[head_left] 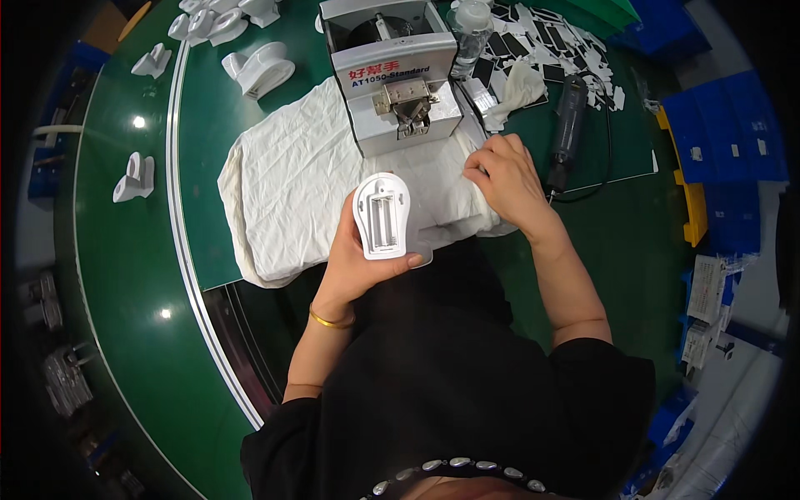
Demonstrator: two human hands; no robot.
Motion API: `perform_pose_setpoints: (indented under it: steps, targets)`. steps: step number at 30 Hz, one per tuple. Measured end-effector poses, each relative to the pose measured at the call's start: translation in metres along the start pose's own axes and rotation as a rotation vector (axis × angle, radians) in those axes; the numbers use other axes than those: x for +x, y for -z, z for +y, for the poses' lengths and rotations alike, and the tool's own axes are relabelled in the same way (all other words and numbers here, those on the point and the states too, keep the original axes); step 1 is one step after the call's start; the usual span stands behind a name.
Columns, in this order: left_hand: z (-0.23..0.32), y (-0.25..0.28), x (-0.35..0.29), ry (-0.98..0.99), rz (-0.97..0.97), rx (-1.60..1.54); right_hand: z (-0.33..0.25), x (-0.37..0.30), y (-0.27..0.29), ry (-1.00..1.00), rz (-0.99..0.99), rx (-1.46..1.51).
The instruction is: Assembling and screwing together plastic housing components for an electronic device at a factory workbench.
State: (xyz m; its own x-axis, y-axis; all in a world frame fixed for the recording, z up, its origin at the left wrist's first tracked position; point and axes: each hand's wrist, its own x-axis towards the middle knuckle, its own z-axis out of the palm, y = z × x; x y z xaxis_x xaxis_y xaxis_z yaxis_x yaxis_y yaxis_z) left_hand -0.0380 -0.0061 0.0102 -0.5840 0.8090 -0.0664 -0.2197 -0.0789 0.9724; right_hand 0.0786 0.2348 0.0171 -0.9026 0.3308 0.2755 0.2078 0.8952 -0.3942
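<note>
Silvery beads (460, 462) cross the lower edge, above a black shirt (450, 375) that fills the near middle. Beyond it, the left hand (350, 254) grips a white rounded housing (385, 217) by its sides, thumb along the near end; the piece is held up in front of the near edge of a white cloth (287, 179), its open long-slotted recess facing the camera. The right hand (504, 179) is at the cloth's right side, fingers curled in toward the thumb; whether they pinch anything, I cannot tell. At the cloth's far edge is a grey boxy machine (404, 125), with a clear bottle (472, 33) just right of it. Farther right on the green bench (208, 125) lie a dark corded screwdriver (568, 125) and scattered black and white pieces (546, 37). More white housings (258, 68) stand far left.
</note>
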Motion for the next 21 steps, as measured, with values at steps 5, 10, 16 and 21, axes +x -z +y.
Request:
perform_pose_setpoints:
  steps: [5,10,16,21]
  targets:
    - [-0.004,0.011,-0.003,0.014,-0.001,-0.022,0.009,0.011,0.007,0.042,0.085,0.025]
    - [-0.003,0.003,0.0,-0.035,-0.038,-0.005,-0.042,0.087,0.059,0.216,0.666,0.045]
    - [0.005,-0.005,0.006,-0.123,-0.096,-0.004,-0.01,0.2,0.045,0.882,1.052,0.004]
    - [0.007,-0.003,-0.006,-0.042,-0.035,-0.131,-0.004,0.116,0.063,0.176,0.777,-0.002]
